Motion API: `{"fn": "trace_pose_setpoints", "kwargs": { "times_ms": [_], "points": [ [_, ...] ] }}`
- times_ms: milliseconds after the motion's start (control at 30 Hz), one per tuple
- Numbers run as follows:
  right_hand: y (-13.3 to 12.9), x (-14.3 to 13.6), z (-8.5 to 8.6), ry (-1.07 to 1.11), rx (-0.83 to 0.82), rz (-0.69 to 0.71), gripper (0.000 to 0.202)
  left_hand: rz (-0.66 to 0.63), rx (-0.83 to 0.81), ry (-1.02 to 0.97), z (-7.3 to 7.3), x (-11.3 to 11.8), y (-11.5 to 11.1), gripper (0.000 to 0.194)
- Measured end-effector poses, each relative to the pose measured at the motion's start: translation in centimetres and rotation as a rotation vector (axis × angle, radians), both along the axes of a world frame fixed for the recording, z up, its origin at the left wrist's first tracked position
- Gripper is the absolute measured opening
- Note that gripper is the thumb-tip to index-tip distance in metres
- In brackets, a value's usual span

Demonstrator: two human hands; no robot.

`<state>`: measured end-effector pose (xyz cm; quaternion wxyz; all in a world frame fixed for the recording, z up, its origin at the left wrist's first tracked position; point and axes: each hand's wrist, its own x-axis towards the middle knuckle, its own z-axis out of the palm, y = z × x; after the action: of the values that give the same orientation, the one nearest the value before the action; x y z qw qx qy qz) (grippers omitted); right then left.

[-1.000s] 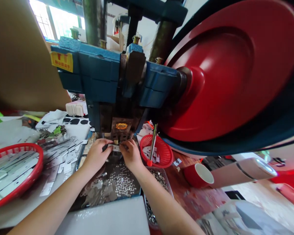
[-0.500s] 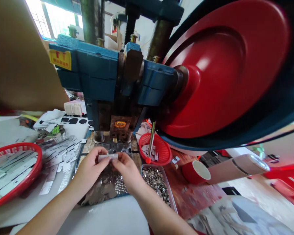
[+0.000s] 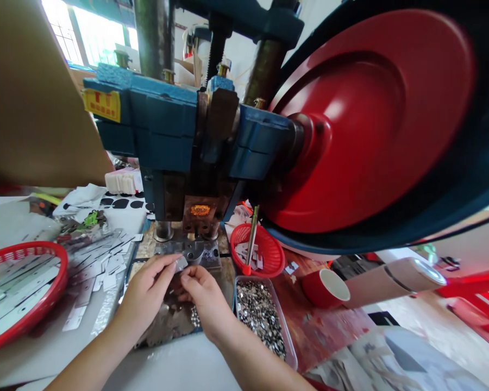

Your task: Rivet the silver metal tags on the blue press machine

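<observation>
In front of the press, my left hand (image 3: 155,282) pinches a small pale flat piece (image 3: 181,264) between thumb and fingers. Just to the right, my right hand (image 3: 206,296) is closed, thumb against curled fingers, near the piece's lower edge. Whatever those right fingers hold, if anything, is too small or hidden to make out. Both hands hover over the metal plate (image 3: 161,326) of the press, where a few small shiny metal parts (image 3: 195,316) lie partly behind my right hand. Behind my fingertips sits the press's lower die (image 3: 193,251).
A blue press (image 3: 163,125) with a large red wheel (image 3: 362,136) towers ahead. Right: a clear tub of small metal parts (image 3: 261,312), a red basket (image 3: 275,252), a red cup (image 3: 326,288). Left: a red basket of pale strips (image 3: 63,271) and scattered strips (image 3: 114,263).
Both hands held a pale strip level between them; now the left hand holds the piece tilted, and the right fingers have come off its end and sit slightly lower.
</observation>
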<state>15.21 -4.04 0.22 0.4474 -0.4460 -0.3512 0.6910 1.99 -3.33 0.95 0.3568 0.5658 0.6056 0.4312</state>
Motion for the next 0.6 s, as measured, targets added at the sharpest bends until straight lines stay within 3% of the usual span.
{"fn": "trace_pose_setpoints", "kwargs": {
  "times_ms": [100, 233, 367, 600],
  "points": [
    [-0.1, -0.5, 0.2, 0.012, 0.033, 0.051, 0.024, 0.061, -0.047, -0.116, -0.4, 0.2, -0.2, 0.038],
    [0.2, -0.9, 0.4, 0.054, 0.09, -0.025, 0.021, 0.152, 0.027, -0.202, -0.9, 0.8, -0.5, 0.042],
    [0.8, -0.9, -0.1, -0.059, 0.152, -0.036, 0.014, 0.205, 0.133, -0.14, -1.1, 1.3, -0.8, 0.046],
    [1.2, -0.8, -0.8, -0.26, 0.28, -0.053, 0.008, 0.17, 0.238, -0.086, -1.7, 1.8, -0.7, 0.031]
  ]
}}
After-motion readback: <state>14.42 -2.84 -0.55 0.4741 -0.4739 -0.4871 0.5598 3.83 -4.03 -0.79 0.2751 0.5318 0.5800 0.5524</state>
